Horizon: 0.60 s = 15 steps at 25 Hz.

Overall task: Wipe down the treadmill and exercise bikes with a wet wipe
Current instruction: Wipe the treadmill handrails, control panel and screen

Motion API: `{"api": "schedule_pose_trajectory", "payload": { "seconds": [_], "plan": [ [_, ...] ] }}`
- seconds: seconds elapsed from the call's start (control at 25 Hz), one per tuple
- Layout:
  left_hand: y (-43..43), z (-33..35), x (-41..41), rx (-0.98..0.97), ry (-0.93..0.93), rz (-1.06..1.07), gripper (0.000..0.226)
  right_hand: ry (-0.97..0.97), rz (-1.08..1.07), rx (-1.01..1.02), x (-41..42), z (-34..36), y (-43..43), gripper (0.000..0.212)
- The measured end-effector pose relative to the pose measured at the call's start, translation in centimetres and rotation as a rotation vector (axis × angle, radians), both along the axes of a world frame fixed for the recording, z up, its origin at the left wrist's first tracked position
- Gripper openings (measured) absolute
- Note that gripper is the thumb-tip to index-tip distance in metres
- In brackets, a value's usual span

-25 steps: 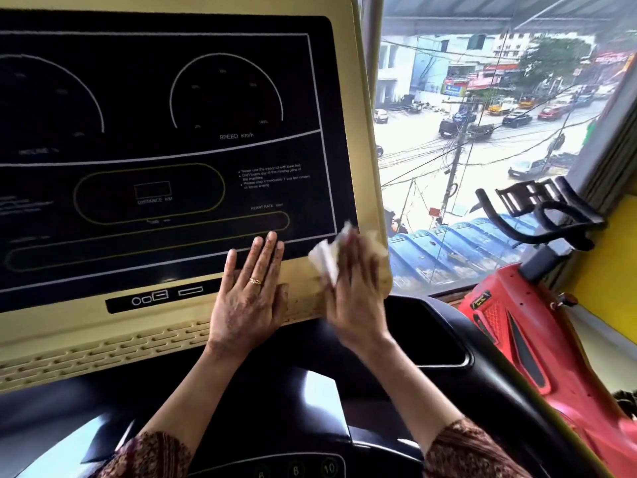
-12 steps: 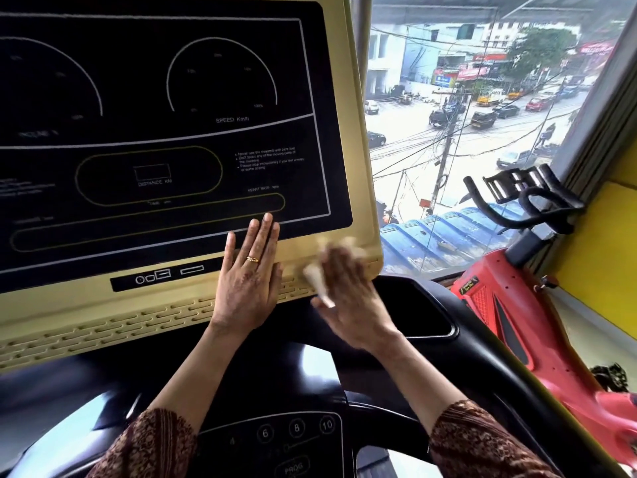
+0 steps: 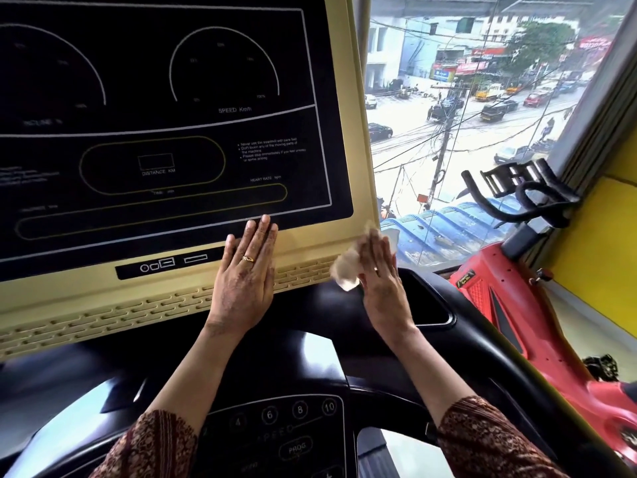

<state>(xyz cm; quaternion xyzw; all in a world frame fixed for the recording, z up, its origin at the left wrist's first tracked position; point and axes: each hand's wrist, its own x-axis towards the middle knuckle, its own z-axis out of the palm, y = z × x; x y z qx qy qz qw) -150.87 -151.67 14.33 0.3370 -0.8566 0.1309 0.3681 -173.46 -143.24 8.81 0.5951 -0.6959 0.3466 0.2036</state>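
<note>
The lone head camera looked forward and down, close to the treadmill [image 3: 172, 150]. Its wide lens bent the edges, perhaps exaggerating nearness.

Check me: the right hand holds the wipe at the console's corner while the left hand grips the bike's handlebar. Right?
Not quite. The left hand grips nothing: it lies flat on the console. The right hand does hold the wipe at the console's corner, as the head view shows.
</note>
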Motion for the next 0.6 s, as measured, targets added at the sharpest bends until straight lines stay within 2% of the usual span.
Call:
{"api": "schedule_pose_trajectory", "payload": {
  "seconds": [0.16,0.28,0.4,0.48,0.6],
  "plan": [
    [0.1,0.1,0.0,0.021,-0.01,-0.012,0.053,0.201,0.257,0.073,6.4,1.7,-1.7,0.078],
    [0.2,0.2,0.8,0.024,-0.055,-0.013,0.053,0.321,0.31,0.088,5.5,2.4,-1.3,0.069],
    [1.1,-0.2,2.3,0.044,-0.094,0.019,0.055,0.079,0.247,0.026,3.2,2.2,-0.2,0.061],
    [1.6,-0.3,3.3,0.063,-0.132,0.038,0.057,-0.054,0.19,0.042,5.5,2.7,-0.1,0.057],
    [2.2,-0.3,5.3,0.132,-0.181,0.069,0.059,-0.132,0.313,0.116,11.5,4.2,-0.6,0.057]
  ]
}}
